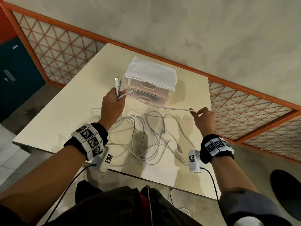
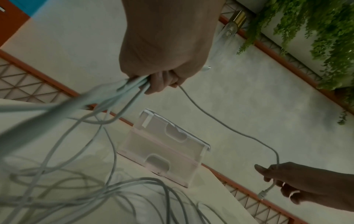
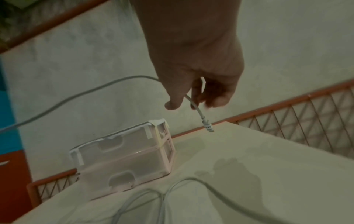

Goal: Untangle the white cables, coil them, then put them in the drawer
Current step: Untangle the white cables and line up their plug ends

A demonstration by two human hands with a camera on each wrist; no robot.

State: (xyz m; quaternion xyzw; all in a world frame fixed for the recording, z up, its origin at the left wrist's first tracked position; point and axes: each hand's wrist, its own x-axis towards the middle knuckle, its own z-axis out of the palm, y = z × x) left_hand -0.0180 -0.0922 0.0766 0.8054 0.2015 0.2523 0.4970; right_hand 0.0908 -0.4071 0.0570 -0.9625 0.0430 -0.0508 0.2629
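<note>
- We stand at a pale table (image 1: 48,121); a translucent drawer unit (image 1: 151,88) sits toward its far edge, its drawers closed.
- Tangled white cables (image 1: 146,141) sprawl between our arms.
- Our left hand (image 1: 112,105) grips a bundle of cable ends.
- Our right hand (image 1: 203,116) pinches one cable; only the wrist views show its plug (image 3: 207,126) dangling.

A pale, square table (image 1: 53,118) stands on a mottled grey-beige floor (image 1: 195,26). Behind and beside it runs a low orange-framed screen (image 1: 53,44) with a diamond lattice over pale panels. At the far left stands a dark teal cabinet (image 1: 17,70) with a handle, beside an orange-red surface (image 1: 4,28). The left wrist view shows hanging green foliage (image 2: 316,30) and what may be a glass bulb with a brass cap (image 2: 232,24), too blurred to be sure. A dark round shape (image 1: 286,188) lies at the lower right.
</note>
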